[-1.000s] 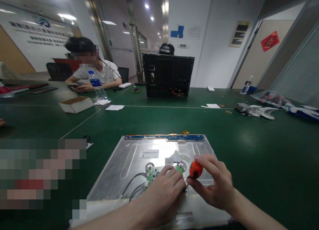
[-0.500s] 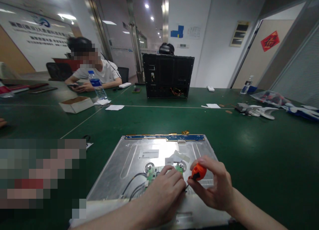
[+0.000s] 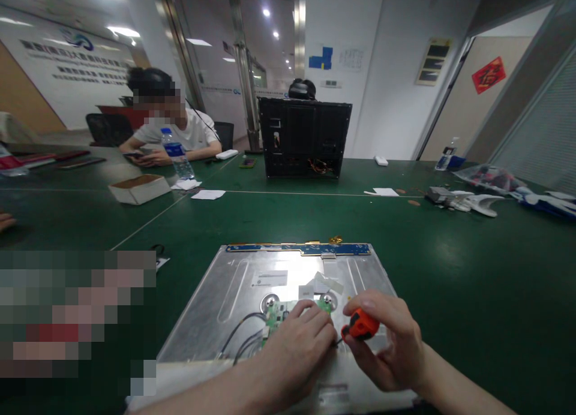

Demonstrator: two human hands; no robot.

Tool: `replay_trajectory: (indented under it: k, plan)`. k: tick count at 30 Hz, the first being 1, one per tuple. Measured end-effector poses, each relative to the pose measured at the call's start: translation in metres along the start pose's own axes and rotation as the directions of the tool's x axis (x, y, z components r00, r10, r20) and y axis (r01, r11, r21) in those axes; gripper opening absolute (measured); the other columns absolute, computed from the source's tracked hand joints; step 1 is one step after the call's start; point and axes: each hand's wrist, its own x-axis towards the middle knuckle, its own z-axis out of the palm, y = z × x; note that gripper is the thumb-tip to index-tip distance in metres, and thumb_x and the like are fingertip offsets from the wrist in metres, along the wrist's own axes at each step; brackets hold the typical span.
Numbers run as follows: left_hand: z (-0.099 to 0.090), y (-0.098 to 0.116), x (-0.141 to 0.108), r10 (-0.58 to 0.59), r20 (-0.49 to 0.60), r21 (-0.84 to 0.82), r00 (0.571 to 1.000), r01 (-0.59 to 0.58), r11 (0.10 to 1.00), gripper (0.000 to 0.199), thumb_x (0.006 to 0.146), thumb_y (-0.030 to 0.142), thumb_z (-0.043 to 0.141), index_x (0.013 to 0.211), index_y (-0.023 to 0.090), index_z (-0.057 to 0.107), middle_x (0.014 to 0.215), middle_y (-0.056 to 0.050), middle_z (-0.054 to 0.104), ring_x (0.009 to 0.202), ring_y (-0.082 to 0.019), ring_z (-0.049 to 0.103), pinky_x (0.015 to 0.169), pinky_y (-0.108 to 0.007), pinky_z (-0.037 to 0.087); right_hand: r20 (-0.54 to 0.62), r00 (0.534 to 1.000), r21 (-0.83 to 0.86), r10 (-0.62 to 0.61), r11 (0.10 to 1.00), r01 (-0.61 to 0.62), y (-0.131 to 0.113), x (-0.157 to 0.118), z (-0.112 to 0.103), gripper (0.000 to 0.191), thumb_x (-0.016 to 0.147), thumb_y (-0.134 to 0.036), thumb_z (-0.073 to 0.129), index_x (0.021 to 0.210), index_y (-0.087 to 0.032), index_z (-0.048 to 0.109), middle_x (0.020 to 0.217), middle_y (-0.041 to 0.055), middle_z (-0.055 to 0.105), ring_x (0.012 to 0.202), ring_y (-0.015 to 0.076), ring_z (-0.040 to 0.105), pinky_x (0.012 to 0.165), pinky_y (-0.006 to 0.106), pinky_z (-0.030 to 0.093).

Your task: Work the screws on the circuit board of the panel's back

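A silver metal display panel (image 3: 234,286) lies back side up in front of me, with a blue circuit strip (image 3: 270,249) along its far edge. On its near part is a green circuit board (image 3: 279,310), with black cables (image 3: 243,324) running from its left side. My left hand (image 3: 301,346) rests over this board, its fingers curled and their undersides hidden. My right hand (image 3: 391,337) pinches the orange and black handle of a screwdriver (image 3: 363,325) between thumb and fingers. The thin shaft points left toward my left fingertips, where its tip disappears.
Beyond the panel stands a black monitor casing (image 3: 306,139). To the left are an open white box (image 3: 140,190), a water bottle (image 3: 177,156) and a seated person (image 3: 198,130). White and grey parts (image 3: 463,199) lie at the right, near a plastic bag (image 3: 488,178).
The screwdriver handle has turned between my right fingers and sits slightly lower and farther right. My left hand has stayed almost in place.
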Motion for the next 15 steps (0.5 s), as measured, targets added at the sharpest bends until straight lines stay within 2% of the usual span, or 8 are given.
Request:
replay_trajectory:
  k: [4,8,15]
  plan:
    - [0.0007,-0.0004,0.0000,-0.003,0.019,-0.002,1.000,0.003,1.000,0.020,0.087,0.011,0.055,0.105,0.019,0.055,0.105,-0.007,0.068,0.097,-0.025,0.061,0.099,-0.041,0.040,-0.016,1.000,0.018,-0.005,1.000,0.005,-0.0003,-0.0004,-0.0003,0.059,0.085,-0.006,0.054,0.142,-0.015,0.041,0.090,0.0081,0.072,0.070,0.0197,0.070,0.060,0.032,0.061]
    - [0.0021,-0.0009,0.0001,-0.007,0.012,0.010,1.000,0.006,1.000,0.017,0.087,0.009,0.054,0.100,0.019,0.055,0.102,-0.006,0.068,0.094,-0.024,0.062,0.098,-0.041,0.041,-0.016,1.000,0.023,-0.012,1.000,0.013,0.0002,-0.0002,-0.0009,0.059,0.083,-0.004,0.055,0.140,-0.013,0.043,0.090,0.0086,0.071,0.070,0.0198,0.071,0.061,0.032,0.061]
    - [0.0044,-0.0017,-0.0003,-0.005,-0.009,0.001,1.000,0.005,1.000,0.019,0.088,0.011,0.054,0.104,0.019,0.054,0.102,-0.007,0.068,0.095,-0.025,0.062,0.098,-0.043,0.042,0.017,1.000,0.059,0.012,0.998,-0.013,0.0017,-0.0001,-0.0002,0.056,0.085,-0.006,0.053,0.140,-0.015,0.042,0.083,0.0055,0.069,0.064,0.0184,0.067,0.058,0.032,0.058]
